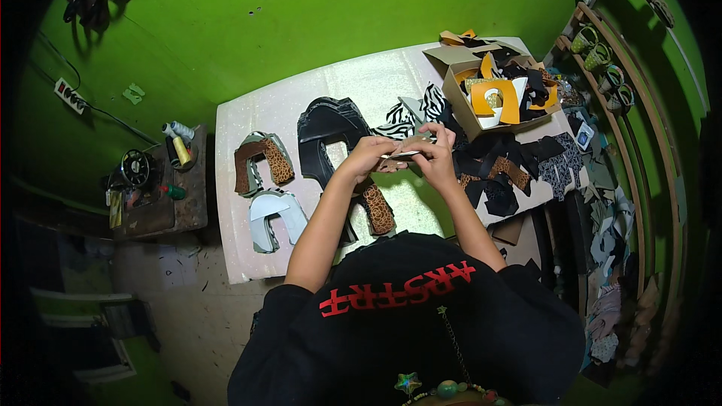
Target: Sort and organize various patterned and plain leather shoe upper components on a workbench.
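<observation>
Over the middle of the table my left hand (365, 159) and my right hand (437, 158) are close together, fingers closed. Between them they pinch a thin, pale-edged piece of material (404, 154), whose full shape the fingers hide. Just left of the hands lies a stack of black U-shaped cut pieces (326, 122). Leopard-print pieces (378, 209) show beneath my left forearm. Beyond the hands are zebra-print pieces (398, 114). Farther left sit a U-shaped stack in brown and leopard print (277, 162) and a white U-shaped stack (275, 206).
At the table's (239, 263) far right stands a cardboard box (460, 99) full of orange, black and zebra scraps. Dark scraps (496, 195) cover the right side. A sewing machine (136, 171) and thread spools (180, 146) occupy a side table at left. Wooden racks (628, 105) hold sandals at right.
</observation>
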Available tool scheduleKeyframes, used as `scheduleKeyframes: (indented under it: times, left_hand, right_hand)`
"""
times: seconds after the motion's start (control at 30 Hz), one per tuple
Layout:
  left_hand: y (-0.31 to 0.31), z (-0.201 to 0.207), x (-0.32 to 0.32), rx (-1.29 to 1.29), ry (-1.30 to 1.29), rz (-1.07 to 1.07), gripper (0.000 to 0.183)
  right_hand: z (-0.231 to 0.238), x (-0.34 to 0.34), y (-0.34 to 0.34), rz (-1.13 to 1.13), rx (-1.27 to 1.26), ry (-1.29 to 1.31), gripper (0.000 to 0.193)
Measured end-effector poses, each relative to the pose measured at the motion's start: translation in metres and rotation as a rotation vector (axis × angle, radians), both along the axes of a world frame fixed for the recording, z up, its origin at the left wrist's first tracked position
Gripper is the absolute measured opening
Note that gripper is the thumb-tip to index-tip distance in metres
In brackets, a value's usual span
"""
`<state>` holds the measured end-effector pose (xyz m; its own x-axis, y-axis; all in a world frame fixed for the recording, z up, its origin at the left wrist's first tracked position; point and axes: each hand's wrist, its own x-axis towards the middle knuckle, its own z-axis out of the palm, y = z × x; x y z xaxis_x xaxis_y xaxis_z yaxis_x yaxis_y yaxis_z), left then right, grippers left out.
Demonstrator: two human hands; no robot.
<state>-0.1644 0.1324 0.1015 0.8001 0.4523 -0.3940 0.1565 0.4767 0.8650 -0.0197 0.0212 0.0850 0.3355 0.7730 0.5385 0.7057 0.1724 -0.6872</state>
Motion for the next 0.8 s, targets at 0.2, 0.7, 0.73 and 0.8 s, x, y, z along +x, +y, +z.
scheduleKeyframes:
  times: [0.2, 0.7, 0.73, 0.8]
  left_hand:
    - [-0.002, -0.007, -0.016, 0.116, 0.119, 0.239, 0.019]
    - [-0.016, -0.028, -0.028, 0.185, 0.070, 0.527, 0.019]
    - [-0.017, -0.029, -0.027, 0.201, 0.073, 0.544, 0.019]
    - [-0.016, -0.033, -0.025, 0.210, 0.063, 0.558, 0.019]
  right_hand:
    - [0.006, -0.008, -0.002, 0.062, 0.018, 0.007, 0.024]
    - [0.007, -0.032, 0.002, 0.150, 0.118, -0.053, 0.025]
    - [0.006, -0.032, 0.001, 0.135, 0.139, -0.072, 0.026]
    - [0.007, -0.034, -0.001, 0.121, 0.158, -0.090, 0.027]
